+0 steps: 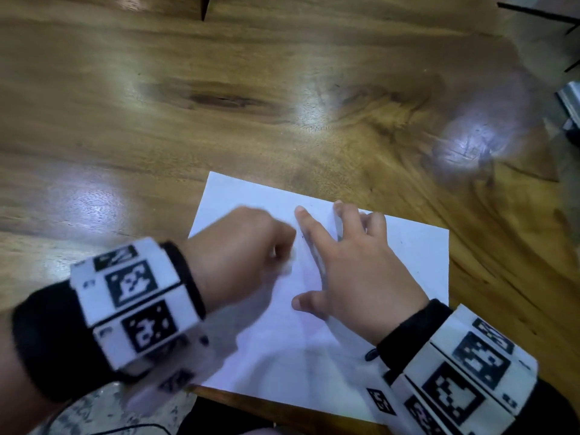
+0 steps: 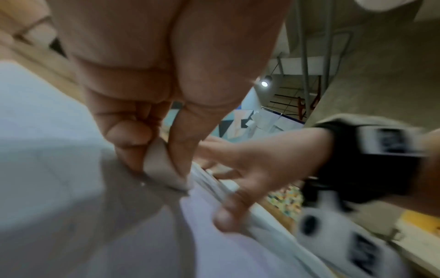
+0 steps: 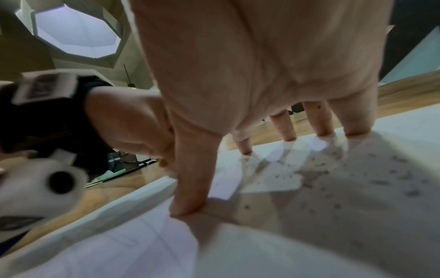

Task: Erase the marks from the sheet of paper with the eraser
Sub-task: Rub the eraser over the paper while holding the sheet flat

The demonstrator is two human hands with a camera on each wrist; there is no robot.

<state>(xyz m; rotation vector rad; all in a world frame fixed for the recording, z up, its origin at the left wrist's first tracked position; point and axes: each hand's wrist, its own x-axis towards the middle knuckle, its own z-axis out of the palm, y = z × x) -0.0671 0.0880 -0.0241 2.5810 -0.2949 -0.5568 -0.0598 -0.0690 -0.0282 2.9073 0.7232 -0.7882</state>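
A white sheet of paper [image 1: 408,246] lies at the near edge of the wooden table [image 1: 219,120]. My left hand [image 1: 251,246] is curled over the sheet's left half and blurred. In the left wrist view my left hand [image 2: 154,146] pinches a pale eraser [image 2: 161,169] between thumb and fingers, its lower end touching the paper [image 2: 47,150]. My right hand [image 1: 351,262] lies spread flat on the sheet, fingers straight. In the right wrist view its fingertips [image 3: 185,206] press the paper [image 3: 357,188], which is strewn with dark eraser crumbs [image 3: 283,176].
The wooden table stretches far ahead and to the left, with glare spots [image 1: 467,142] on it. The table's near edge [image 1: 282,412] runs just below the sheet. Black metal legs [image 1: 571,32] show at the top right.
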